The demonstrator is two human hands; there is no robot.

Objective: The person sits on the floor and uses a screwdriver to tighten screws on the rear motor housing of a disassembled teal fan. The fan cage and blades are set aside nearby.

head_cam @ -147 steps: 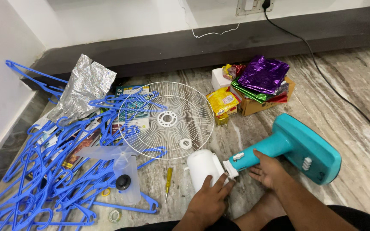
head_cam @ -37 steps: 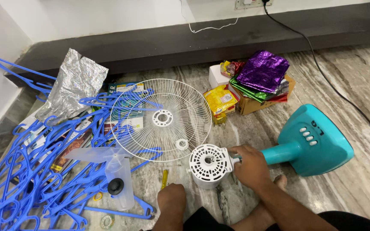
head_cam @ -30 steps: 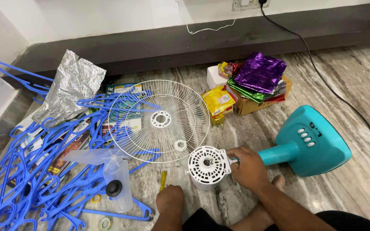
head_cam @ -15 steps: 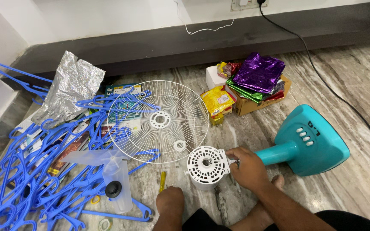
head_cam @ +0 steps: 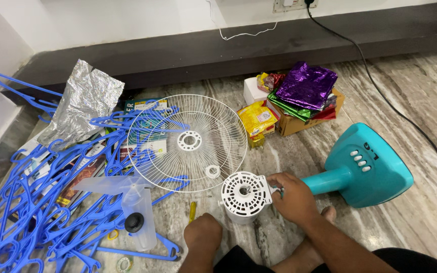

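Note:
My right hand (head_cam: 293, 198) grips the teal neck (head_cam: 324, 180) of a dismantled fan, right where it joins the white vented motor housing (head_cam: 243, 195). The housing stands on the floor with its slotted face turned up. The neck runs right to the teal base (head_cam: 370, 164), which has a row of white buttons. My left hand (head_cam: 203, 233) rests low on the floor just left of the housing, fingers curled under and holding nothing. A small yellow screwdriver (head_cam: 192, 211) lies beside it.
A white wire fan grille (head_cam: 188, 141) lies flat behind the housing. To the left are a clear fan blade (head_cam: 136, 202) with a black cap, many blue hangers (head_cam: 31, 202) and crumpled foil (head_cam: 84, 103). A cardboard box of shiny packets (head_cam: 299, 103) and a black cable (head_cam: 380, 96) are on the right.
The motor housing has been turned so its slotted face points up. My left hand came off it and dropped to the floor. My right hand keeps hold of the neck.

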